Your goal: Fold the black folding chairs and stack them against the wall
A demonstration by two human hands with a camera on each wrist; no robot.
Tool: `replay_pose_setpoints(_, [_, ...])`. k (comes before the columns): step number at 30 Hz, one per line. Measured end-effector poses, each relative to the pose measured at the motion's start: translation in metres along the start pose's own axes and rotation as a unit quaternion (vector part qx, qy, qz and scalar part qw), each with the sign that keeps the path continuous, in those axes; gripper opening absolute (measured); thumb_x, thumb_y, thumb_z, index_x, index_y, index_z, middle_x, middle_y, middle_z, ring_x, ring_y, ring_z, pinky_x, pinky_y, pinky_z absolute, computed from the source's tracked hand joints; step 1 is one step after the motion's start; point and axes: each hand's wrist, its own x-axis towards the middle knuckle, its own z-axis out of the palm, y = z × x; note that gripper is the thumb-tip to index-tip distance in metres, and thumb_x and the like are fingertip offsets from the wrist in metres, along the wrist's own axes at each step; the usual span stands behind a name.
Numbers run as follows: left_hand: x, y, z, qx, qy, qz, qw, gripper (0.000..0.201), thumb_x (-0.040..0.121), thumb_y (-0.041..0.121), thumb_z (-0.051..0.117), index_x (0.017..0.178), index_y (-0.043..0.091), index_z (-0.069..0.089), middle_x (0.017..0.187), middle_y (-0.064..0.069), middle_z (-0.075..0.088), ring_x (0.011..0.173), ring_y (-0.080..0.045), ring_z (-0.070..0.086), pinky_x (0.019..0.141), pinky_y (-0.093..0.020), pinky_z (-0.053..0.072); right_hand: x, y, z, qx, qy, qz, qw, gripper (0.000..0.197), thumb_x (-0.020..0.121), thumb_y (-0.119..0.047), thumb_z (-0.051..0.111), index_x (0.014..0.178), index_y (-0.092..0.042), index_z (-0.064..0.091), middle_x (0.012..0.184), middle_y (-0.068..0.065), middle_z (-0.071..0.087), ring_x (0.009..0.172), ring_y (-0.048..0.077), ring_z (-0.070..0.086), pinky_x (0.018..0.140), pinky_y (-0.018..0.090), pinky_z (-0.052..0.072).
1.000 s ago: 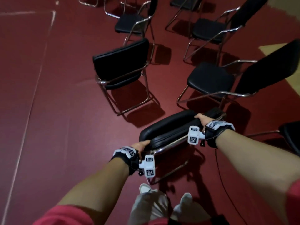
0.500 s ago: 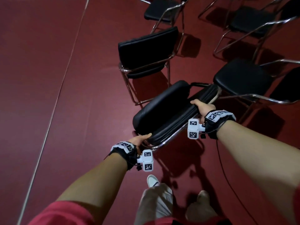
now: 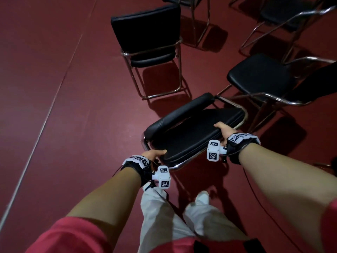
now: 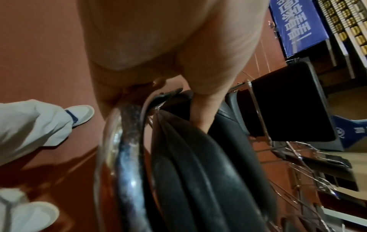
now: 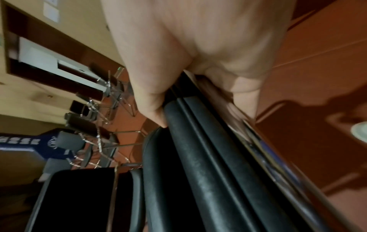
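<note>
the folded chair (image 3: pixel 193 136) is carried off the floor in front of the person, held roughly level, its padded backrest lying close against the padded seat and the chrome frame running along the near edge. it sits between the two forearms, above the red floor (image 3: pixel 54 88).

the left hand (image 3: pixel 154 154) is the grip at the near left corner of the folded chair: the thumb lies on top of the seat pad and the fingers (image 4: pixel 139 92) curl under the chrome tube, grasping pad and frame together. the right hand (image 3: pixel 223 131) is the grip on the right side edge: the thumb presses on the seat pad and the fingers (image 5: pixel 246 92) wrap under the frame, clenched on the folded chair.

each wrist carries a black strap with white marker cubes.

an open chair (image 3: pixel 147 42) stands on the floor just beyond the folded chair, its backrest facing the person. a second open chair (image 3: pixel 259 75) stands to the right, near the far end of the folded chair. more open chairs (image 3: pixel 284 13) stand farther back at the top right.

a pale line (image 3: pixel 36 141) runs diagonally across the floor at the left. below the folded chair the person's light trousers (image 3: pixel 164 216) and a white shoe (image 3: pixel 202 197) are visible. a blue banner (image 4: pixel 298 25) shows in the left wrist view.
</note>
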Motion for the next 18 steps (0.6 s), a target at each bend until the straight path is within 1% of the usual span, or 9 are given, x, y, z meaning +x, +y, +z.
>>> replay_pose_setpoints(2, [0.006,-0.033,0.020,-0.003,0.007,-0.029,1.000,0.031,0.090,0.027,0.073,0.091,0.000,0.058,0.087,-0.013,0.051,0.069,-0.028,0.053,0.065,-0.037,0.046,0.007,0.027,-0.022,0.019,-0.007,0.007,1.000,0.047,0.070,-0.037,0.076,0.101,-0.004,0.064,0.082,0.017,0.070,0.060,0.032,0.067,0.054,0.043,0.058])
replay_pose_setpoints(4, [0.011,-0.062,0.032,-0.017,0.015,-0.033,0.999,0.029,0.088,0.024,0.074,0.090,-0.001,0.059,0.083,-0.012,0.051,0.066,-0.027,0.052,0.063,-0.037,0.045,0.000,0.047,-0.036,0.001,0.005,0.011,1.000,0.051,0.066,-0.038,0.078,0.102,-0.005,0.065,0.084,0.016,0.071,0.068,0.035,0.069,0.069,0.050,0.059])
replay_pose_setpoints(7, [0.024,-0.107,0.054,-0.068,0.028,-0.049,0.996,0.025,0.085,0.018,0.077,0.089,0.000,0.060,0.070,-0.009,0.053,0.060,-0.025,0.052,0.056,-0.035,0.048,0.007,0.089,-0.063,0.009,-0.004,0.027,1.000,0.031,0.080,-0.032,0.073,0.094,-0.007,0.062,0.078,0.013,0.067,0.064,0.031,0.065,0.063,0.041,0.057])
replay_pose_setpoints(9, [0.033,-0.134,0.064,-0.101,0.043,-0.033,0.993,0.036,0.074,0.017,0.086,0.093,-0.002,0.062,0.067,-0.011,0.057,0.063,-0.028,0.058,0.065,-0.042,0.056,0.012,0.115,-0.075,0.008,0.007,0.054,0.998,0.034,0.078,-0.036,0.076,0.093,-0.008,0.064,0.075,0.013,0.067,0.061,0.030,0.062,0.062,0.040,0.053])
replay_pose_setpoints(11, [0.048,-0.164,0.072,-0.113,0.051,-0.021,0.992,0.058,0.060,0.016,0.092,0.105,-0.005,0.062,0.080,-0.017,0.062,0.076,-0.036,0.064,0.083,-0.060,0.055,0.025,0.146,-0.088,-0.002,0.019,0.051,0.998,0.038,0.073,-0.040,0.079,0.091,-0.009,0.066,0.078,0.014,0.067,0.058,0.030,0.061,0.057,0.038,0.051])
replay_pose_setpoints(12, [0.052,-0.179,0.078,-0.115,0.061,-0.021,0.991,0.061,0.061,0.013,0.092,0.109,-0.006,0.060,0.085,-0.020,0.063,0.081,-0.038,0.065,0.084,-0.067,0.053,0.028,0.161,-0.092,0.001,0.018,0.055,0.998,0.039,0.072,-0.041,0.080,0.092,-0.010,0.066,0.080,0.014,0.068,0.059,0.030,0.062,0.058,0.039,0.053])
replay_pose_setpoints(15, [0.061,-0.213,0.091,-0.120,0.103,0.007,0.987,0.045,0.073,0.005,0.085,0.105,-0.004,0.054,0.087,-0.018,0.060,0.079,-0.036,0.063,0.077,-0.061,0.056,0.044,0.204,-0.107,0.032,0.012,0.058,0.998,0.036,0.075,-0.039,0.081,0.093,-0.012,0.066,0.086,0.011,0.071,0.070,0.031,0.069,0.075,0.047,0.058])
replay_pose_setpoints(16, [0.064,-0.223,0.095,-0.117,0.104,0.013,0.988,0.045,0.074,0.006,0.085,0.105,-0.006,0.055,0.088,-0.018,0.060,0.079,-0.036,0.063,0.077,-0.059,0.057,0.053,0.218,-0.113,0.031,0.005,0.060,0.998,0.047,0.068,-0.045,0.084,0.097,-0.013,0.067,0.091,0.013,0.072,0.077,0.034,0.071,0.081,0.053,0.058])
replay_pose_setpoints(18, [0.080,-0.254,0.103,-0.118,0.119,0.016,0.986,0.057,0.069,0.010,0.089,0.111,-0.008,0.055,0.096,-0.020,0.064,0.089,-0.040,0.068,0.079,-0.063,0.057,0.083,0.261,-0.129,0.012,0.015,0.071,0.997,0.083,0.039,-0.062,0.091,0.103,-0.013,0.071,0.099,0.020,0.073,0.091,0.043,0.071,0.084,0.064,0.052])
